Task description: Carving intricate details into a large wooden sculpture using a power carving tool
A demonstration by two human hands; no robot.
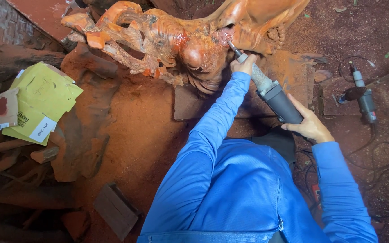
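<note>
Grinder [275,100] w/ grey body lies slanted, long axis running from lower right up-left to its bit, which touches the orange wood carving [190,45] just ahead of the person. Left hand [244,65] is closed round the nose, nearer the carving; right hand [309,125] grips the rear. Second power tool [364,100] lies well apart at right, yellow sandpaper packs [41,101] at left.

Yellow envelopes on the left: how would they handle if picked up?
The yellow envelopes look thin and flat, so probably light and floppy. Stacked loosely and fanned, they would likely slide apart. Red dust lies around them, so surfaces may be gritty.
</note>
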